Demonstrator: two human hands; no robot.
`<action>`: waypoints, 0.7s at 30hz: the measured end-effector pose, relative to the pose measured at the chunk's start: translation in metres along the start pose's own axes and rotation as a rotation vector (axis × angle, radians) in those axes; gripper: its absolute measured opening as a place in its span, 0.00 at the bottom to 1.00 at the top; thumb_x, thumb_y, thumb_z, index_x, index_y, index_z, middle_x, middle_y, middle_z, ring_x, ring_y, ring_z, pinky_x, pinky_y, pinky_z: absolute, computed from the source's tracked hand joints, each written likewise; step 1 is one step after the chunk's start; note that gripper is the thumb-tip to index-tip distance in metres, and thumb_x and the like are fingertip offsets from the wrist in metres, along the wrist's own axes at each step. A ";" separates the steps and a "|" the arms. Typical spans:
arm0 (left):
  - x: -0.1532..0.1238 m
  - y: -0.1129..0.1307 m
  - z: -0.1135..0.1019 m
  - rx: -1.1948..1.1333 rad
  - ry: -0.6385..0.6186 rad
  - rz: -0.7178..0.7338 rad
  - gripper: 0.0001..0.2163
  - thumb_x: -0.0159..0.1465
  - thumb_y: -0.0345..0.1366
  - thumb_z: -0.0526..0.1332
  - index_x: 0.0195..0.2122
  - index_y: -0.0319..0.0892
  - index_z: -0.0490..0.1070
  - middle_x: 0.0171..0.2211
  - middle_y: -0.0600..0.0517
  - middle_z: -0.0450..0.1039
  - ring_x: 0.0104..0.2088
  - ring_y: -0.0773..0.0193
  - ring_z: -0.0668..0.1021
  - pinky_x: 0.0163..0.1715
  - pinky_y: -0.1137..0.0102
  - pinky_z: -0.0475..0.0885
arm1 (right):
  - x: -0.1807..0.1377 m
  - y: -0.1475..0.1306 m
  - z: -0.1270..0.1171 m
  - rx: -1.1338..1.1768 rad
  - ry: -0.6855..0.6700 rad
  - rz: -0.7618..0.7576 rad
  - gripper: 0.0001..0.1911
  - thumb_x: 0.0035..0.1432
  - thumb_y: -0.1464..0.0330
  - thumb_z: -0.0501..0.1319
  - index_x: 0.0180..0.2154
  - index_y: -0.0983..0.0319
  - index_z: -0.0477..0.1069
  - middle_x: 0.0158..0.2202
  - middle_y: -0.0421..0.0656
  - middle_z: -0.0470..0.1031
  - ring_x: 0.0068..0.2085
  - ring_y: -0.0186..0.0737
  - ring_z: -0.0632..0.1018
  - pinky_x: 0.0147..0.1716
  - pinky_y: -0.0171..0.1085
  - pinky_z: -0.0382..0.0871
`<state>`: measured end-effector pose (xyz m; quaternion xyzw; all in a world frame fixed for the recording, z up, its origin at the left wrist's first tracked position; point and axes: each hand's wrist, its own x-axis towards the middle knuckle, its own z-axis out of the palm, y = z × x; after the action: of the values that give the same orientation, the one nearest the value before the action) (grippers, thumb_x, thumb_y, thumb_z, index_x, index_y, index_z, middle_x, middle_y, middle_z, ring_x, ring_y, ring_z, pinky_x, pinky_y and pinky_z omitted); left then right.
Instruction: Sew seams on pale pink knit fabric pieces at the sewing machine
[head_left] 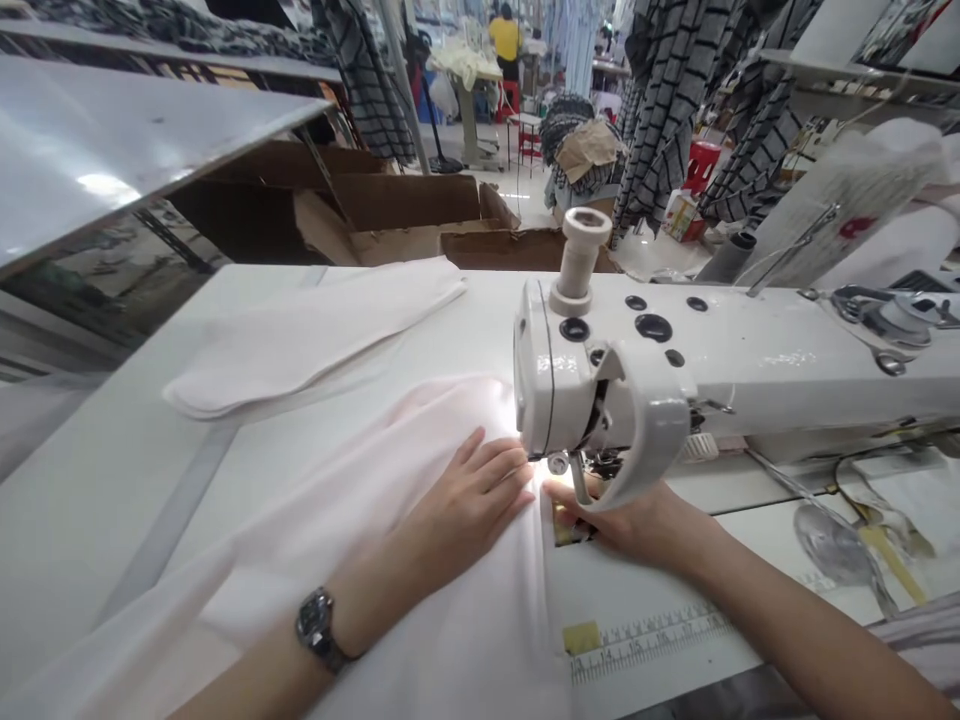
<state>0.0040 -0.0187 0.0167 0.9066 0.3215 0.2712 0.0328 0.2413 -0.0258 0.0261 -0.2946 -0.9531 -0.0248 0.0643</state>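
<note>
- Folded pale pink cloth lies on the white counter, apart from the hands.
- Left hand, wristwatch on the wrist: fingers spread, released, pressing flat on a pale pink panel. That panel lies on the counter, running under the sewing machine's needle area. Flat pressure like this seems right for keeping the layers smooth.
- White sewing machine head, thread spool on top.
- Right hand: fingers reach beneath the machine head; grip cannot be told.
- Ruler strip: reads 13 to 17; no brand legible.
</note>
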 end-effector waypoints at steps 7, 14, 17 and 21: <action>0.002 -0.001 -0.001 0.058 0.005 0.011 0.12 0.71 0.32 0.49 0.38 0.41 0.73 0.33 0.50 0.76 0.45 0.58 0.77 0.54 0.56 0.69 | -0.001 0.000 0.003 0.030 0.068 0.013 0.12 0.67 0.72 0.52 0.48 0.61 0.70 0.26 0.38 0.70 0.23 0.33 0.66 0.23 0.34 0.53; 0.003 -0.006 0.001 0.061 0.010 0.011 0.17 0.73 0.34 0.44 0.36 0.41 0.72 0.33 0.49 0.76 0.47 0.58 0.77 0.56 0.56 0.68 | -0.001 0.018 0.018 0.119 0.116 0.371 0.09 0.60 0.72 0.56 0.31 0.61 0.74 0.25 0.43 0.75 0.27 0.39 0.73 0.25 0.35 0.62; -0.001 -0.007 0.002 0.011 -0.007 -0.014 0.12 0.72 0.34 0.48 0.38 0.42 0.71 0.35 0.50 0.77 0.49 0.58 0.76 0.59 0.56 0.65 | 0.000 0.021 0.017 0.124 0.137 0.448 0.09 0.57 0.74 0.56 0.28 0.61 0.73 0.22 0.42 0.74 0.25 0.39 0.73 0.23 0.33 0.61; -0.004 -0.004 0.000 0.030 -0.033 0.016 0.09 0.71 0.36 0.52 0.44 0.41 0.70 0.41 0.48 0.77 0.49 0.57 0.76 0.60 0.54 0.63 | -0.001 0.018 0.008 0.148 0.147 0.424 0.09 0.59 0.71 0.55 0.35 0.61 0.75 0.28 0.42 0.76 0.29 0.39 0.75 0.26 0.33 0.62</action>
<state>-0.0010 -0.0176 0.0135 0.9139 0.3177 0.2517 0.0223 0.2516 -0.0109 0.0182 -0.4800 -0.8619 0.0379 0.1589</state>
